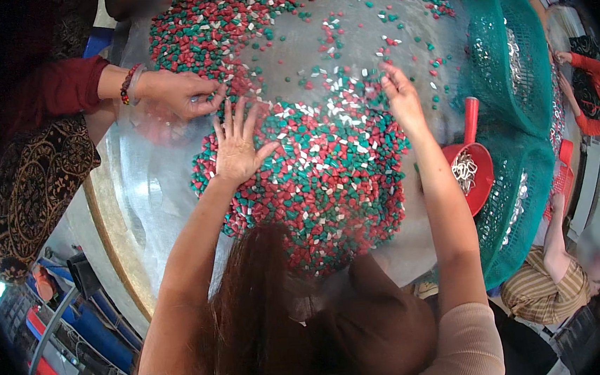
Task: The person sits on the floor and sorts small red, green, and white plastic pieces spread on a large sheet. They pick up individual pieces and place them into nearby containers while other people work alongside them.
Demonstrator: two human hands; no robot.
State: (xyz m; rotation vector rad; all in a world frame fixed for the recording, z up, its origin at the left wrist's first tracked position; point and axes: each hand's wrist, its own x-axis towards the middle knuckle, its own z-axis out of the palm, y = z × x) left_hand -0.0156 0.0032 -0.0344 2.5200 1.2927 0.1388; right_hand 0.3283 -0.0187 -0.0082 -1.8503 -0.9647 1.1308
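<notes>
Grey round metal table (344, 36) w/ a brass-coloured rim is filling most of the view, strewn w/ small red, green and white plastic pieces (327, 178) heaped thickest right in front of you. Your left hand (237, 146) is lying flat on the heap's left edge, fingers spread wide, palm down, gripping nothing. Your right hand (400, 95) is reaching to the heap's upper right edge, fingers extended and touching the pieces; can't tell if any are pinched. Another person's hand (178, 93), red sleeve and beaded bracelet, is picking at pieces just beside your left fingertips. To the right, a red plastic scoop (473, 167) holding pale metal clips is sitting against a teal mesh net (509, 72).
</notes>
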